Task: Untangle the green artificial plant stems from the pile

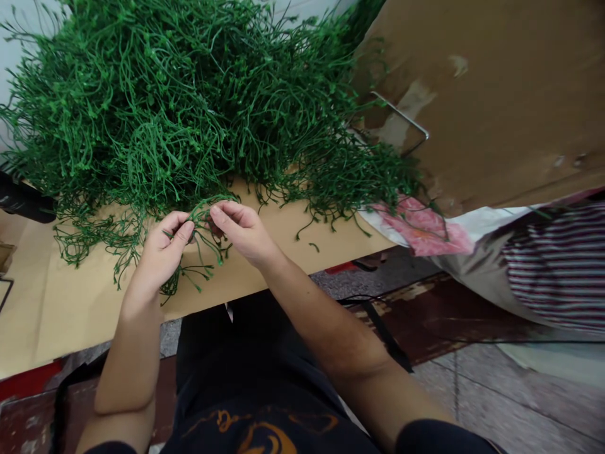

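A large heap of green plastic stems (189,101) with small budded tips covers the back of the brown tabletop (302,252). Close to the heap's front edge, my left hand (165,246) pinches a small bunch of green stems (203,243) between thumb and fingers. My right hand (243,230) is closed on the same bunch from the right, thumb against forefinger. Several stems hang down between and below both hands. Loose stems lie on the table left of my left hand, and one short piece (314,246) lies to the right.
A big cardboard sheet (496,101) with a bent metal wire (401,115) stands at the right. Below it are pink plastic (420,227) and striped cloth (558,265). A black cylindrical object (26,198) is at the left edge. Tiled floor shows at lower right.
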Available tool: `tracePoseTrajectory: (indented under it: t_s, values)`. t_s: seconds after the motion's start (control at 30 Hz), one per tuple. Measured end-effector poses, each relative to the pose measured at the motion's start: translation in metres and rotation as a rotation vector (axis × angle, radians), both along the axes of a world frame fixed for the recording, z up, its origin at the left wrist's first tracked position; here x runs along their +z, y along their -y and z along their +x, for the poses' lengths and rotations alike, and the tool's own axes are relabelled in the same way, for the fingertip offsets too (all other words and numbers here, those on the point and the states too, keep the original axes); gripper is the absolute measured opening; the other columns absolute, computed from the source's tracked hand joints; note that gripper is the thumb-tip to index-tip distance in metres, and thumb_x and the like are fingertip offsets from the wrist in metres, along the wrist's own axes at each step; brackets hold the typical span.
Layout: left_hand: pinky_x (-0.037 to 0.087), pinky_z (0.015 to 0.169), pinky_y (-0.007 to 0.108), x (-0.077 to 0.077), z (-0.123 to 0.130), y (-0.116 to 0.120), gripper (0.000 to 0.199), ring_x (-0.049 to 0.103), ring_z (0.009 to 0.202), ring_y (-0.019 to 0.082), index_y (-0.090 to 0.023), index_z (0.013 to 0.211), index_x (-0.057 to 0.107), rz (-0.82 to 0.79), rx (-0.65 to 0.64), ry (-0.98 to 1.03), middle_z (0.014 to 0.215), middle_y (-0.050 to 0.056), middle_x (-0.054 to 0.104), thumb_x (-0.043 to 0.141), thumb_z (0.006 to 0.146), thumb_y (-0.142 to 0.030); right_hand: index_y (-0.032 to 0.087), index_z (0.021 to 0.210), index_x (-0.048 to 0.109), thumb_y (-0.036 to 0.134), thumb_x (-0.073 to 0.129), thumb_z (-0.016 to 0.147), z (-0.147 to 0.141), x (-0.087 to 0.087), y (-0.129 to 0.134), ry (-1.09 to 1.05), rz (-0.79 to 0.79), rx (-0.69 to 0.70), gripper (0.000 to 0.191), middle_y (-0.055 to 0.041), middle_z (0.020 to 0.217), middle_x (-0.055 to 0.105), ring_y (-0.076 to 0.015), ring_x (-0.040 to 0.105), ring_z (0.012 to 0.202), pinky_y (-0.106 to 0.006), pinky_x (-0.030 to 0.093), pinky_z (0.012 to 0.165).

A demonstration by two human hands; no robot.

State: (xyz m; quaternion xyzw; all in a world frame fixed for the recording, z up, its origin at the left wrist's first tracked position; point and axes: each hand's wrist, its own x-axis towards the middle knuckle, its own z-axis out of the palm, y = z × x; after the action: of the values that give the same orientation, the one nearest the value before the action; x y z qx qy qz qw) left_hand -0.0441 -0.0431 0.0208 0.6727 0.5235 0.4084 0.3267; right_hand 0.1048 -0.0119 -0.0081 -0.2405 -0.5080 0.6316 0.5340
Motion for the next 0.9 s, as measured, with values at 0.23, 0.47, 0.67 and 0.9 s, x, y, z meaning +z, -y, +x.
tracePoseTrajectory:
  t_s: [0.23,0.47,0.67,0.9]
  values:
    - [0.037,0.060,0.021,-0.006,-0.001,0.000,0.015,0.042,0.063,0.010,-0.018,0.079,0.056,0.033,0.019,-0.028,0.066,-0.003,0.047,0.052,0.084,-0.032,0.015,0.076,0.054,0.040,0.068,0.071,0.007,-0.001,-0.002,-0.046,-0.052,0.097,0.029,0.0045,0.065,0.048,-0.0037,0.042,0.057,-0.018,0.035,0.051]
    - [0.037,0.063,0.021,-0.008,0.000,0.000,0.016,0.042,0.064,0.010,-0.019,0.079,0.057,0.011,-0.006,0.047,0.069,-0.002,0.049,0.052,0.084,-0.033,0.016,0.093,0.056,0.032,0.063,0.077,0.013,-0.002,-0.003,-0.037,-0.006,0.304,0.024,0.0035,0.072,0.049,-0.0032,0.041,0.053,-0.018,0.035,0.046]
    - [0.034,0.060,0.021,-0.014,0.001,0.000,0.016,0.038,0.061,0.009,-0.019,0.081,0.057,-0.012,0.007,0.096,0.067,-0.004,0.045,0.052,0.085,-0.033,0.014,0.079,0.052,0.039,0.059,0.080,0.012,-0.006,-0.006,0.110,0.107,0.168,0.026,0.0053,0.063,0.042,-0.0043,0.038,0.055,-0.021,0.033,0.052]
    - [0.032,0.058,0.022,-0.011,0.006,0.004,0.020,0.034,0.059,0.009,-0.019,0.075,0.052,-0.037,-0.012,0.109,0.065,-0.004,0.039,0.050,0.086,-0.036,0.015,0.072,0.048,0.048,0.053,0.082,0.016,-0.003,-0.008,0.210,0.195,0.147,0.035,0.0028,0.067,0.045,-0.0065,0.041,0.062,-0.024,0.037,0.062]
